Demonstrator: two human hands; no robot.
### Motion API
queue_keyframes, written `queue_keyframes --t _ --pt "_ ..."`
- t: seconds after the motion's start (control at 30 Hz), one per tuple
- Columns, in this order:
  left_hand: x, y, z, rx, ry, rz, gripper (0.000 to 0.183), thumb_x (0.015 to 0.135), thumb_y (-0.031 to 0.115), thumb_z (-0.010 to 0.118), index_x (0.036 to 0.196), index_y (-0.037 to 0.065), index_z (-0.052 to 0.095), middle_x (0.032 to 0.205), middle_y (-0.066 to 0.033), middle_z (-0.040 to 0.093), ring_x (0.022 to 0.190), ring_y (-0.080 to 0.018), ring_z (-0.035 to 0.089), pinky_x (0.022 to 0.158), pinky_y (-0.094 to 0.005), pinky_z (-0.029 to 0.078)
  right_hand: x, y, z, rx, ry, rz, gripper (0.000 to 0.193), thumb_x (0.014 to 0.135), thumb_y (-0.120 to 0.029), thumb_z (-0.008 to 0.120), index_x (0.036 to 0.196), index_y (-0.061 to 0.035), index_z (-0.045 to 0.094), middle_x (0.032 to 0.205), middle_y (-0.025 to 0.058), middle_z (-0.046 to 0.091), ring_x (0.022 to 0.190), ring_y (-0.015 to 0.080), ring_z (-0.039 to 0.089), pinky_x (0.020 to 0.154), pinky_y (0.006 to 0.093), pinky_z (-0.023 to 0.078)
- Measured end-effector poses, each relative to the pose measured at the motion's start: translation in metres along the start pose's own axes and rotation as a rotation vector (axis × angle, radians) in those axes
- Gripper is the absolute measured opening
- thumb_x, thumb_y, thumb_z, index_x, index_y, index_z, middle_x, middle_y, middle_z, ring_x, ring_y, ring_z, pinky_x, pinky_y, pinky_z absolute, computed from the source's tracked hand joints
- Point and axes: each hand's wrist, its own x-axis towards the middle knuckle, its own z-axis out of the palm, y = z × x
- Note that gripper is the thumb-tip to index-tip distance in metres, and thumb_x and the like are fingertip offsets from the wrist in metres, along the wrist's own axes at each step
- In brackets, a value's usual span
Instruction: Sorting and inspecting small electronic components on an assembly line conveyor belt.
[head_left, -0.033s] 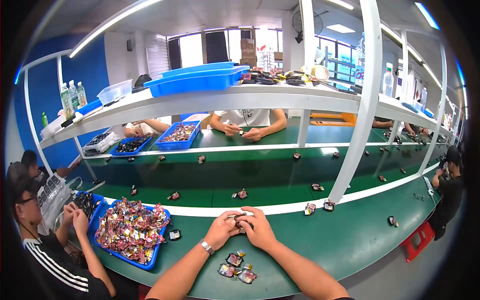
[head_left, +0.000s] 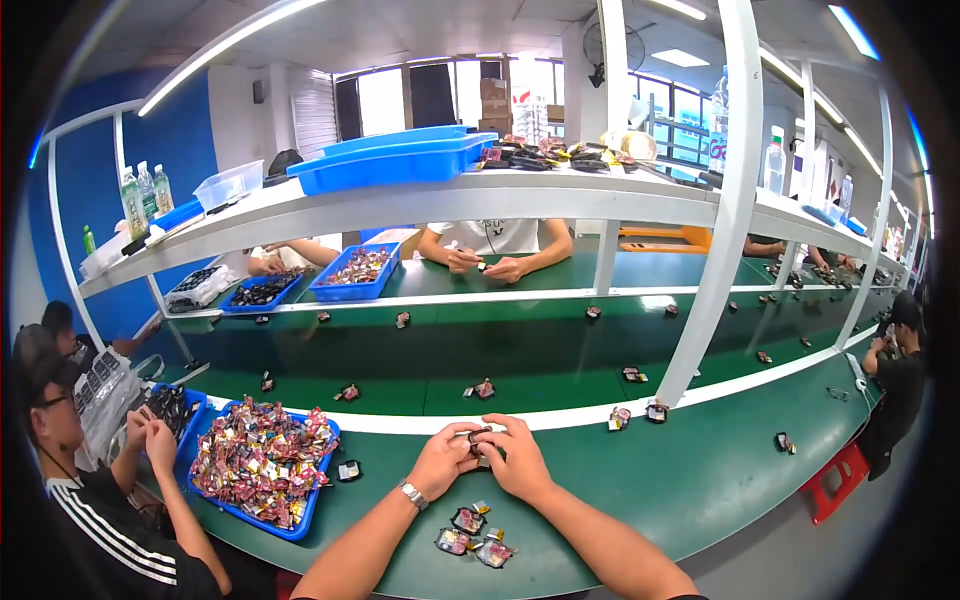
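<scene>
Black part (head_left: 478, 440) lies pinched within the grip of left hand (head_left: 446, 462) and right hand (head_left: 517, 458).

An assembly workshop, with workers (head_left: 100, 520) along a green bench (head_left: 640, 470) and a blue bin (head_left: 298, 528) heaped with small parts (head_left: 265, 455).

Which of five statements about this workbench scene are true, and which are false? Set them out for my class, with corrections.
1. The left hand and right hand together hold a small dark part. True.
2. A metal wristband is on the right wrist. False: the metal wristband is on the left wrist.
3. Three small assemblies lie on the green table. True.
4. The heaped tray nearest the hands is yellow. False: that tray is blue.
5. The stool at right is red. True.
</scene>
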Motion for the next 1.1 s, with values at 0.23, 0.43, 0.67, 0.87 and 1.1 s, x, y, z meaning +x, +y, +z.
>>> queue_keyframes --t 0.23,0.43,0.67,0.87,1.1 --pt "0.0011 -0.0011 -0.0043 0.018 -0.015 -0.028 0.029 0.098 0.004 0.044 0.127 0.005 0.046 0.120 -0.0111 0.060 0.112 -0.0197 0.059 0.097 -0.0379 0.051 0.0030 -0.0037 0.0023 -0.124 0.131 -0.151 0.016 0.075 0.000 0.071 0.089 -0.0050 0.067 0.097 0.0081 0.060 0.087 0.0241 0.061 0.069 0.0329 0.054" --pt "-0.0001 0.0003 -0.0015 0.009 -0.026 -0.014 0.029 0.098 0.003 0.041 0.127 0.004 0.046 0.119 -0.0113 0.060 0.110 -0.0176 0.059 0.099 -0.0361 0.050 0.0036 -0.0100 0.0003 -0.185 0.121 -0.161 0.017 0.074 -0.003 0.074 0.090 -0.0046 0.068 0.096 0.0083 0.060 0.086 0.0237 0.061 0.070 0.0332 0.054" --pt "0.0001 0.0014 -0.0008 0.003 -0.019 -0.012 0.029 0.098 0.005 0.047 0.126 0.005 0.047 0.118 -0.0097 0.059 0.109 -0.0193 0.060 0.097 -0.0394 0.051 0.0012 -0.0083 0.0024 -0.258 0.106 -0.167 0.018 0.075 -0.005 0.074 0.093 -0.0052 0.069 0.095 0.0073 0.061 0.087 0.0237 0.062 0.071 0.0334 0.055" --pt "0.0015 -0.0007 -0.0027 -0.021 -0.019 -0.026 0.029 0.097 0.004 0.047 0.126 0.005 0.047 0.118 -0.0099 0.060 0.110 -0.0200 0.060 0.098 -0.0394 0.050 0.0008 -0.0055 0.0026 -0.276 0.092 -0.189 0.017 0.076 -0.005 0.072 0.093 -0.0049 0.070 0.096 0.0067 0.062 0.086 0.0239 0.061 0.070 0.0332 0.054" --pt "0.0014 -0.0009 -0.0014 -0.010 -0.002 -0.022 0.029 0.097 0.002 0.046 0.126 0.005 0.047 0.118 -0.0095 0.061 0.109 -0.0197 0.061 0.096 -0.0383 0.052 -0.0009 -0.0038 0.0070 -0.318 0.121 -0.176 0.014 0.076 -0.006 0.072 0.091 -0.0056 0.070 0.092 0.0051 0.063 0.086 0.0235 0.061 0.072 0.0340 0.054"
